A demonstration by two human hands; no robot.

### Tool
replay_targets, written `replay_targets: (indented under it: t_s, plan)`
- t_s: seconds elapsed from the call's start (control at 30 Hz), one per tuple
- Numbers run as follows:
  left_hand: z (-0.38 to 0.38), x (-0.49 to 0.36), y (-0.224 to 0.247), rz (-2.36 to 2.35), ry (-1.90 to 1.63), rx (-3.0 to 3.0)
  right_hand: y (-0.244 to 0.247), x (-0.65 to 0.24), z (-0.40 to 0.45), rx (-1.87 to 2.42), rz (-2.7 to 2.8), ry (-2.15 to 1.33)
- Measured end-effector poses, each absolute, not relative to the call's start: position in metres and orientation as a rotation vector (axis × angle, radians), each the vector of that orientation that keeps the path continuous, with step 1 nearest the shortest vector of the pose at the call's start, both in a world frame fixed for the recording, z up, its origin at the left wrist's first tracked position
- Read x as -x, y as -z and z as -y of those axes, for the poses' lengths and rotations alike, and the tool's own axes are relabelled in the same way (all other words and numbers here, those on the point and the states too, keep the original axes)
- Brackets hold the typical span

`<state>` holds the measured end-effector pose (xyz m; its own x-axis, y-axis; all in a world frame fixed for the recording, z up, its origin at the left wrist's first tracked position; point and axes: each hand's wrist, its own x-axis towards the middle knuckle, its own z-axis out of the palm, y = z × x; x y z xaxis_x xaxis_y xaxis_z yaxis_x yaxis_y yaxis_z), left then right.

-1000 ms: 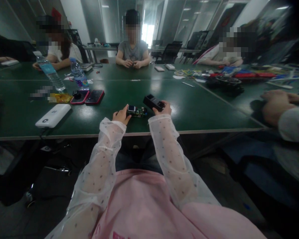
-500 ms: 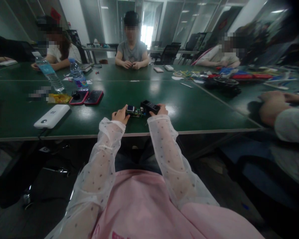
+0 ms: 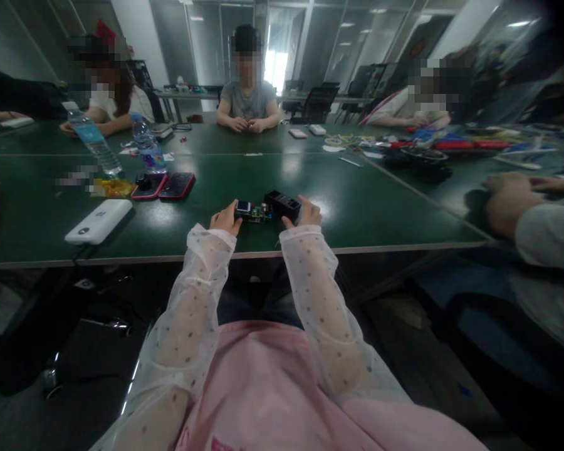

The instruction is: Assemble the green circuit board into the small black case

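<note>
There are two bottles (image 3: 96, 141), two red-edged cases (image 3: 177, 186), one circuit board (image 3: 255, 213) and one black housing (image 3: 282, 203).

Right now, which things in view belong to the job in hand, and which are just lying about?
In hand:
circuit board with small screen, at the left grip
black case, at the right grip

Apparently just lying about:
white device
blue-labelled bottle
blue-capped bottle
yellow packet
two red-edged flat items

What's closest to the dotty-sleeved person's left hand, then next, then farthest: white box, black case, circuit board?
Head view, from the left hand:
1. Circuit board: touching it, on its right.
2. Black case: farther right, beyond the board.
3. White box: way over to the left.
</note>
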<state>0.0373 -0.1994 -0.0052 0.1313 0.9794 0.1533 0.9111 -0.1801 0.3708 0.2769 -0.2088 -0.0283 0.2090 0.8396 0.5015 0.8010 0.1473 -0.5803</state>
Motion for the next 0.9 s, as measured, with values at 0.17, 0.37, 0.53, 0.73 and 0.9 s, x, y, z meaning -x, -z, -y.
replay_targets:
  t_s: [0.17, 0.37, 0.53, 0.73, 0.9]
  plan:
    - [0.199, -0.037, 0.004, -1.868, -0.548, -2.195, 0.029, -0.270, 0.210, 1.588, 1.658, -0.078]
    - [0.197, -0.037, 0.006, -1.863, -0.575, -2.193, 0.035, -0.278, 0.185, 1.478, 1.651, -0.136]
    - [0.200, -0.037, 0.004, -1.869, -0.573, -2.181, 0.041, -0.284, 0.165, 1.535, 1.681, -0.190]
    - [0.200, -0.037, 0.004, -1.881, -0.568, -2.189, 0.044, -0.289, 0.162, 1.557, 1.674, -0.135]
    - [0.197, -0.036, 0.004, -1.884, -0.553, -2.199, 0.041, -0.291, 0.175, 1.643, 1.558, -0.112]
